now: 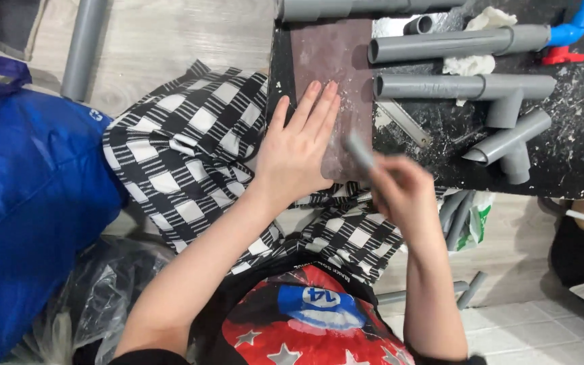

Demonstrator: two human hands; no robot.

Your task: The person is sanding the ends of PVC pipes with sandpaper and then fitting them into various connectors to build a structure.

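— What's under the left hand (297, 152)?

— A sheet of dull reddish-brown sandpaper (336, 74), laid flat on the near-left part of a black work surface, its long side running away from the person. It is dusted with pale grey powder. The palm and spread fingers press it flat near its near edge.

— And the right hand (402, 191)?

— Blurred, closed round a short grey pipe piece (360, 153). The piece is tilted, its upper end pointing up and to the left, and it meets the sandpaper's right edge just beside the left hand. Whether its end sits flat on the sheet cannot be told through the blur.
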